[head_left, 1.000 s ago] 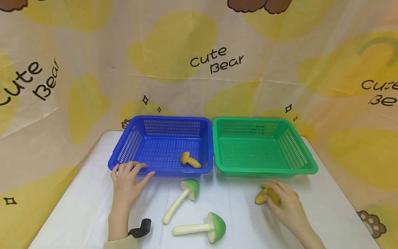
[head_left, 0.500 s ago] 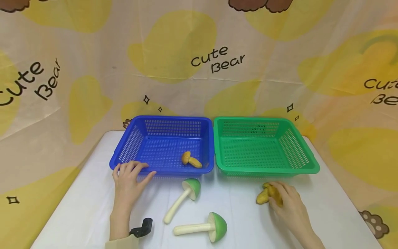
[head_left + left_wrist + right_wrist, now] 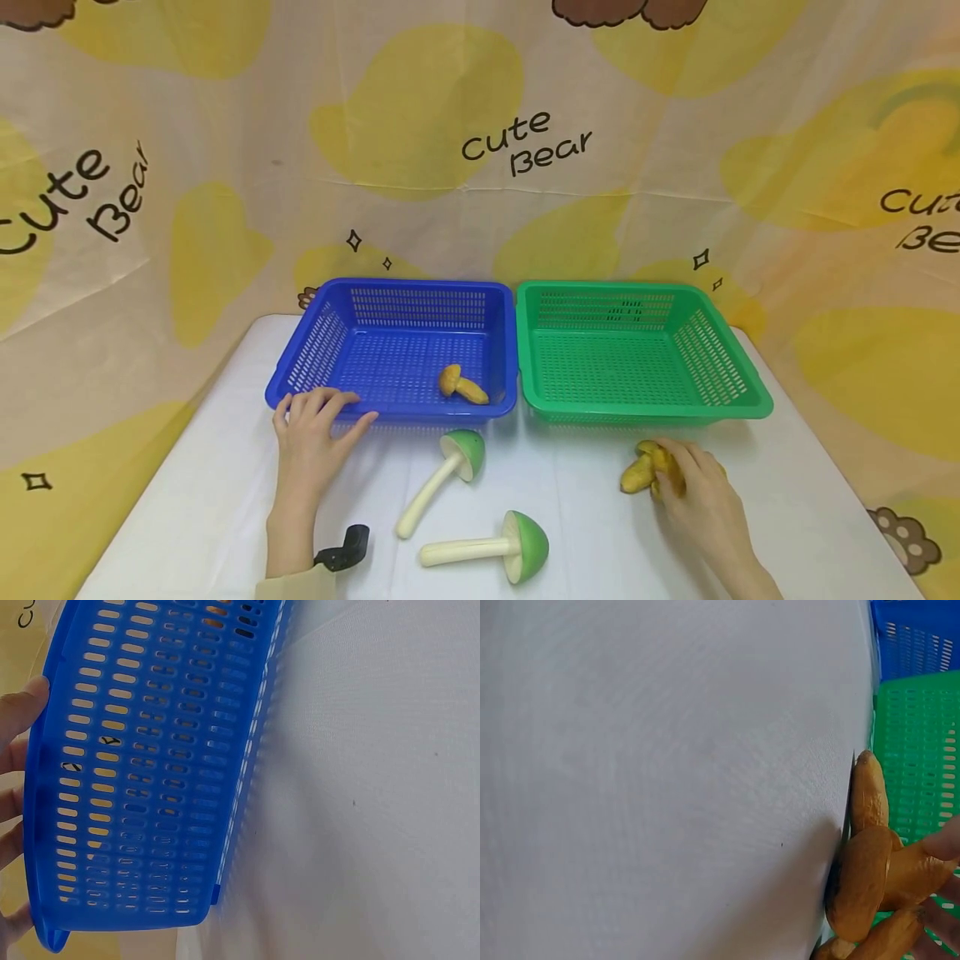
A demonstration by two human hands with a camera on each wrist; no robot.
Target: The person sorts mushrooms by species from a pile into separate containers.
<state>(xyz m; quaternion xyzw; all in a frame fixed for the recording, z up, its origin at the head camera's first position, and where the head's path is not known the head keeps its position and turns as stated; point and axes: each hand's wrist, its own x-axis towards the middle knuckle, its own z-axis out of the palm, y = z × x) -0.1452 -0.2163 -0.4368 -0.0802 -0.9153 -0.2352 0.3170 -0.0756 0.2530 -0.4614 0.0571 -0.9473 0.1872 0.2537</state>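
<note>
My left hand (image 3: 307,446) holds the front rim of the blue basket (image 3: 420,411), fingers over the edge and thumb along the outside. The left wrist view shows the fingers behind the basket's slotted wall (image 3: 142,772). Before the green basket (image 3: 637,410), my right hand (image 3: 701,492) pinches a yellow-brown toy mushroom (image 3: 669,472) at the table. Seen from the right wrist, the thumb lies on its stem (image 3: 915,877), among several similar mushrooms (image 3: 869,791) bunched together. The hand partly hides this cluster. One small brown-yellow mushroom (image 3: 471,392) lies inside the blue basket.
Two green-capped toy mushrooms with long pale stems lie on the white cloth: one (image 3: 431,492) in front of the blue basket, another (image 3: 487,550) nearer me. A black strap piece (image 3: 348,550) sits at my left wrist. A printed yellow curtain (image 3: 420,108) hangs behind.
My right thumb and fingers have shifted slightly on the yellow-brown mushrooms, showing more of them. The left hand keeps its place on the blue basket. The whole view drifts slightly right.
</note>
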